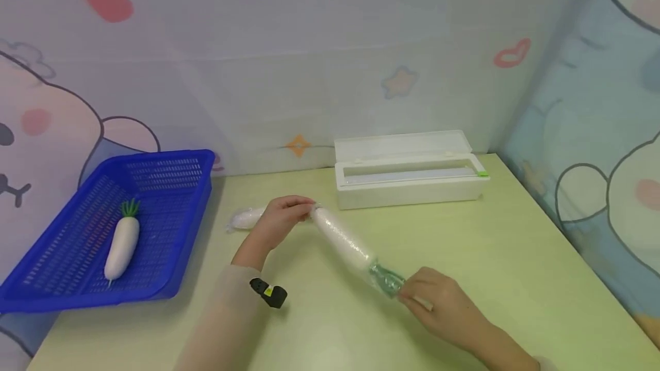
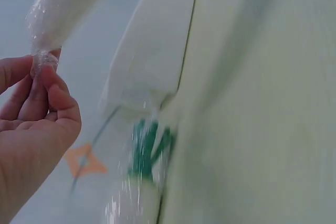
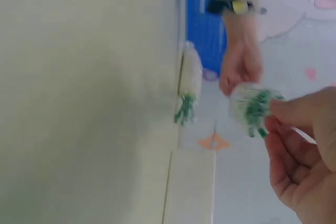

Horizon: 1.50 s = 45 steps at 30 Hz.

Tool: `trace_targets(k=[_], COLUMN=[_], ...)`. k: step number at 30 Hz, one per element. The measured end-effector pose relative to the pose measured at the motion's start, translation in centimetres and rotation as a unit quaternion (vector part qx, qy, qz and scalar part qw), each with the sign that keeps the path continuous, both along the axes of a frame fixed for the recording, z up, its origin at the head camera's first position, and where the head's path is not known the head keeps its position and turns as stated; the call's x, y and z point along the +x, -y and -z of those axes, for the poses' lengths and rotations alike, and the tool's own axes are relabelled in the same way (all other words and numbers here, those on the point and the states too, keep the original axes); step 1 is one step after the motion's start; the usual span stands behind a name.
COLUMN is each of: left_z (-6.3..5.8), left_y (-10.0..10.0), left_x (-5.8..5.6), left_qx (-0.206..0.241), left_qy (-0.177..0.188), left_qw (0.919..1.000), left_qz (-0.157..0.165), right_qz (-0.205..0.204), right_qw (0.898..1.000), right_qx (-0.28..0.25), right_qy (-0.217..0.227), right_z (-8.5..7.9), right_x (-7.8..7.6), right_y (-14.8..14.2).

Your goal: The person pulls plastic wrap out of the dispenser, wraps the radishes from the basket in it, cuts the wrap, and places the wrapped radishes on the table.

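A white radish (image 1: pixel 344 239) in clear plastic wrap is held up slantwise between both hands, its green top (image 1: pixel 387 279) toward the right. My left hand (image 1: pixel 281 219) pinches the gathered wrap at the root end, as the left wrist view shows with the twisted film (image 2: pixel 44 62) between thumb and fingers. At the leafy end, my right hand (image 1: pixel 438 305) pinches the wrap between thumb and fingertips. Behind the left hand a second wrapped radish (image 1: pixel 246 219) lies on the table, partly hidden in the head view; its green leaves (image 3: pixel 185 108) show in the right wrist view.
On the left, a blue plastic basket (image 1: pixel 193 233) contains one unwrapped radish (image 1: pixel 122 245) with green leaves. A white cling film box (image 1: pixel 409 192) with its lid raised stands at the back of the pale green table (image 1: pixel 515 279). A printed cloth (image 1: pixel 268 27) hangs behind.
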<state>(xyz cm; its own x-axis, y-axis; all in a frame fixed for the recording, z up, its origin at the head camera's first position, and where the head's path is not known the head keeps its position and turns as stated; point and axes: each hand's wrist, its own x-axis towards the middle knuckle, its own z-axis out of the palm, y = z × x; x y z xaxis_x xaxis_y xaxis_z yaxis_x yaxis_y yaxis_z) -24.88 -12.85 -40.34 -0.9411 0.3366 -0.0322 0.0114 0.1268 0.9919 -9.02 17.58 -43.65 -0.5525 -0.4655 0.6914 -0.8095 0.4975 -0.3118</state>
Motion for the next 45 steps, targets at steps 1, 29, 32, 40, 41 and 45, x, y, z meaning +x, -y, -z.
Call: trace_targets(k=[1,29,32,40,41,45], left_z=[0.2,4.9,5.0,5.6,5.7,5.5], left_y=[0.9,11.2,11.3,11.6,11.6,11.7], left_x=[0.3,4.8,4.4,3.6,3.6,3.7], left_qx=[0.017,0.019,0.018,0.020,0.017,-0.007], left_qy=[0.001,0.015,0.019,0.029,0.030,0.039], left_qw=[0.9998,0.9194,0.9162,0.9116,0.9118,0.9144], left_qz=[-0.004,-0.393,-0.400,-0.410,-0.409,-0.403], right_qz=[0.021,0.043,0.097,0.185,0.189,0.195], right_qw=[0.999,0.727,0.760,0.830,0.834,0.835], right_qx=[-0.025,-0.407,-0.373,-0.274,-0.269,-0.263], right_qy=[0.020,0.551,0.523,0.448,0.444,0.442], right_z=[-0.3,3.5,3.7,3.7,3.7,4.1], right_x=[-0.4,-15.4,-15.8,-16.2,-16.3,-16.8], right_y=[0.0,13.8,14.6,15.7,15.8,15.9])
